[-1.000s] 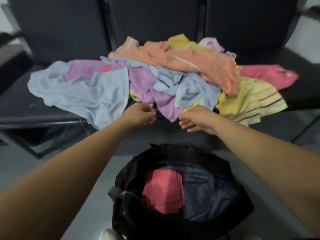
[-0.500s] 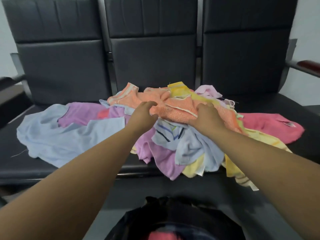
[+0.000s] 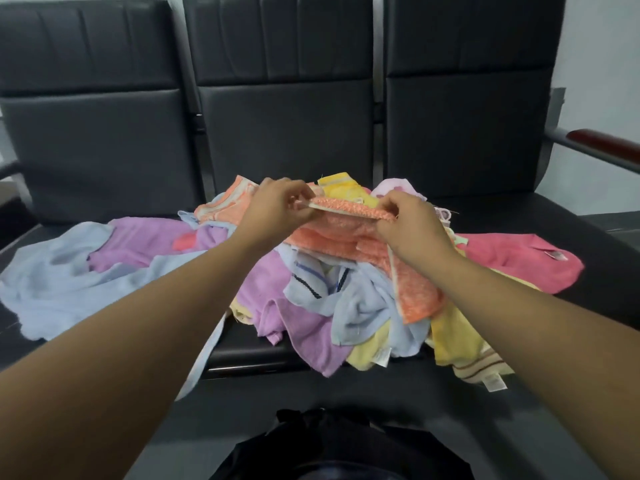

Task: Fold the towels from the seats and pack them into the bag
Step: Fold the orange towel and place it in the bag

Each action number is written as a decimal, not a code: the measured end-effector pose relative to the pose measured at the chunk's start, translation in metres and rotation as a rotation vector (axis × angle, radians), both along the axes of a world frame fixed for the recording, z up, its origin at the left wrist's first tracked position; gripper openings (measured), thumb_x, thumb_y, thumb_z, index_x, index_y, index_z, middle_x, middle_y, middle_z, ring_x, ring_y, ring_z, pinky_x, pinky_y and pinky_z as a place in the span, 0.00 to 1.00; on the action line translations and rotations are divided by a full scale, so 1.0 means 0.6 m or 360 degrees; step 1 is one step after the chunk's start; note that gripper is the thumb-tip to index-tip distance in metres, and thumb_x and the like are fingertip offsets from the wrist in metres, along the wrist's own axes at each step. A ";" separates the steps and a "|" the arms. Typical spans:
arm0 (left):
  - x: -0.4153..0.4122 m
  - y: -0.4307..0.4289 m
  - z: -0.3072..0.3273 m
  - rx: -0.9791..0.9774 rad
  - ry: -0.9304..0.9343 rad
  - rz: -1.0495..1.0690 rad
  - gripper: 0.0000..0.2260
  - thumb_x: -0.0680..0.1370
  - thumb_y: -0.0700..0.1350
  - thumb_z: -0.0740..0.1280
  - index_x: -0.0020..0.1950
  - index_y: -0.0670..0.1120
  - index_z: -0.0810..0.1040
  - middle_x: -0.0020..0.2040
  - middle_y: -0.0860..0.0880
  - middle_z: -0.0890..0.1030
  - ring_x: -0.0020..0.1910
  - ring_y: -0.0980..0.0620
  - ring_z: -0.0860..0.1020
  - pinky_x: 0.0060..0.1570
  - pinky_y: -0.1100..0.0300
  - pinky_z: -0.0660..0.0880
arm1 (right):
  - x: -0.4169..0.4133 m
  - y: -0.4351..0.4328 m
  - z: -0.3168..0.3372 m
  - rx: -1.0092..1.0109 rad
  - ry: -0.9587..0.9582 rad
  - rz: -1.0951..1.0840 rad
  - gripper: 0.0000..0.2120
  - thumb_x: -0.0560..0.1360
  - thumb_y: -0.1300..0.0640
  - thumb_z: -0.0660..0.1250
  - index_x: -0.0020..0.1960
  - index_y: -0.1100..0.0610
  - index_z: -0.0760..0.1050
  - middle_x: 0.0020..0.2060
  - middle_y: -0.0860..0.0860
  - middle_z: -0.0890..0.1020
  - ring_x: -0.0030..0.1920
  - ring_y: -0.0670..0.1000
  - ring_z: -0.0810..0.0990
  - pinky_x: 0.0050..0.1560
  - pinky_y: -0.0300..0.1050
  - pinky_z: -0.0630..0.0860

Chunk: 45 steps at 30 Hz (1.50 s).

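Orange towel (image 3: pixel 349 220) nubbly, crumpled (white-edged, seemingly), pinched both hands.

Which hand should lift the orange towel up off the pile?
Probably both, led by the right hand: it pinches the orange towel where the cloth trails down. The left hand pinches the other end.

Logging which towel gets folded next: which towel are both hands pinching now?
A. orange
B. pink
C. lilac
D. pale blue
A: the left hand and right hand each pinch the top edge of the orange towel, atop the pile.
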<state>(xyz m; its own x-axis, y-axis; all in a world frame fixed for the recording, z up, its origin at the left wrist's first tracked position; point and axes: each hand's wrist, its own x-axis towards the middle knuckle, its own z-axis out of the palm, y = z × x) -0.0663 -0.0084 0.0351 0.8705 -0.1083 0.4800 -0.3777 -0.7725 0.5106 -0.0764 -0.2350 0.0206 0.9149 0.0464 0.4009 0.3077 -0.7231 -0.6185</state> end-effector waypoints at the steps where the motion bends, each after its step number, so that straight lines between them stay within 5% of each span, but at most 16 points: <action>1: -0.015 0.001 0.020 0.0009 -0.0029 -0.0015 0.05 0.76 0.46 0.75 0.46 0.51 0.79 0.43 0.57 0.77 0.50 0.50 0.73 0.46 0.59 0.68 | -0.011 -0.003 0.009 -0.0035 -0.0044 -0.0031 0.08 0.74 0.62 0.68 0.51 0.54 0.79 0.46 0.51 0.82 0.45 0.55 0.79 0.43 0.50 0.73; 5: -0.080 -0.001 0.107 -0.0383 0.0100 -0.0135 0.05 0.73 0.46 0.71 0.43 0.48 0.77 0.39 0.53 0.81 0.41 0.49 0.80 0.44 0.57 0.76 | -0.067 -0.017 0.058 -0.0037 -0.0166 -0.0202 0.04 0.73 0.62 0.65 0.45 0.55 0.76 0.44 0.54 0.81 0.44 0.58 0.77 0.40 0.49 0.70; 9: -0.149 -0.007 0.191 -0.0819 0.0077 -0.0048 0.05 0.69 0.49 0.67 0.38 0.51 0.71 0.33 0.55 0.73 0.30 0.56 0.71 0.31 0.60 0.68 | -0.114 -0.050 0.109 0.0143 -0.0080 -0.0378 0.04 0.74 0.61 0.67 0.48 0.55 0.78 0.45 0.55 0.83 0.47 0.60 0.80 0.46 0.53 0.77; 13: -0.203 -0.002 0.253 -0.1332 0.0178 -0.0090 0.04 0.69 0.44 0.69 0.41 0.51 0.75 0.34 0.52 0.75 0.31 0.52 0.72 0.31 0.59 0.64 | -0.155 -0.084 0.166 0.0576 -0.0065 -0.0431 0.02 0.75 0.60 0.70 0.47 0.55 0.79 0.41 0.49 0.81 0.45 0.54 0.79 0.43 0.47 0.73; 17: -0.267 -0.007 0.276 -0.1179 0.0381 -0.0253 0.08 0.79 0.42 0.70 0.56 0.49 0.84 0.46 0.49 0.83 0.44 0.51 0.80 0.42 0.58 0.77 | -0.193 -0.092 0.212 0.1128 0.0099 -0.0211 0.03 0.70 0.62 0.70 0.43 0.61 0.81 0.38 0.55 0.81 0.41 0.55 0.79 0.40 0.49 0.74; 21: -0.311 -0.012 0.265 -0.0729 0.0562 -0.0503 0.17 0.78 0.42 0.73 0.66 0.53 0.81 0.49 0.50 0.84 0.40 0.53 0.79 0.41 0.61 0.75 | -0.233 -0.066 0.261 0.1084 0.0393 0.0164 0.07 0.71 0.65 0.69 0.48 0.63 0.84 0.40 0.59 0.83 0.42 0.58 0.82 0.42 0.52 0.78; 24: -0.332 -0.041 0.246 -0.0628 0.0775 -0.0817 0.24 0.77 0.42 0.75 0.72 0.52 0.75 0.63 0.47 0.83 0.61 0.49 0.82 0.62 0.54 0.77 | -0.260 -0.039 0.291 0.1080 0.0775 0.0371 0.11 0.74 0.69 0.69 0.55 0.70 0.80 0.43 0.63 0.83 0.42 0.60 0.85 0.41 0.51 0.82; 28: -0.347 -0.076 0.222 -0.0477 0.0689 -0.0742 0.14 0.77 0.44 0.75 0.62 0.43 0.81 0.55 0.41 0.85 0.54 0.40 0.84 0.65 0.42 0.77 | -0.291 -0.027 0.304 0.0784 0.0787 0.0565 0.06 0.72 0.72 0.70 0.48 0.68 0.81 0.33 0.58 0.82 0.31 0.54 0.83 0.31 0.44 0.78; 31: -0.350 -0.072 0.209 -0.0734 0.0560 -0.0655 0.05 0.81 0.39 0.69 0.53 0.38 0.80 0.47 0.43 0.83 0.47 0.45 0.82 0.59 0.46 0.79 | -0.300 -0.039 0.293 0.0751 0.0581 0.0575 0.11 0.73 0.72 0.71 0.55 0.67 0.81 0.40 0.58 0.83 0.35 0.51 0.83 0.32 0.43 0.79; 34: -0.353 -0.065 0.208 -0.1271 0.0653 -0.0620 0.04 0.82 0.35 0.62 0.51 0.39 0.76 0.42 0.45 0.79 0.42 0.48 0.78 0.48 0.53 0.79 | -0.301 -0.061 0.272 0.0875 0.0571 0.0529 0.11 0.72 0.69 0.75 0.55 0.68 0.82 0.47 0.65 0.85 0.43 0.55 0.83 0.48 0.51 0.84; 37: -0.356 -0.070 0.201 -0.1235 0.0681 -0.0531 0.07 0.82 0.36 0.63 0.45 0.42 0.73 0.36 0.49 0.77 0.38 0.50 0.76 0.41 0.58 0.76 | -0.297 -0.072 0.250 0.1038 0.0566 0.0510 0.09 0.73 0.64 0.76 0.51 0.67 0.82 0.44 0.60 0.85 0.45 0.57 0.83 0.58 0.58 0.82; 41: -0.350 -0.089 0.194 -0.1058 0.0479 -0.0593 0.06 0.81 0.46 0.70 0.50 0.44 0.80 0.45 0.45 0.83 0.44 0.47 0.81 0.48 0.51 0.78 | -0.297 -0.055 0.238 0.0945 0.0450 0.0608 0.02 0.75 0.65 0.74 0.45 0.61 0.81 0.39 0.55 0.82 0.41 0.53 0.82 0.48 0.53 0.78; 45: -0.336 -0.092 0.199 -0.0963 0.0337 -0.0469 0.11 0.80 0.52 0.71 0.45 0.45 0.82 0.41 0.45 0.81 0.42 0.47 0.77 0.48 0.49 0.76 | -0.296 -0.053 0.229 0.0574 0.0259 0.0532 0.06 0.71 0.61 0.78 0.45 0.59 0.82 0.38 0.51 0.83 0.38 0.46 0.81 0.41 0.42 0.77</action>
<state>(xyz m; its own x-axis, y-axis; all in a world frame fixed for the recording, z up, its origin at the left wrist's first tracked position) -0.2679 -0.0634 0.1546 0.9274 -0.1211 0.3540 -0.3725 -0.2105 0.9038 -0.2539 -0.2671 0.1583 0.9256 0.2321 0.2990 0.3646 -0.3339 -0.8693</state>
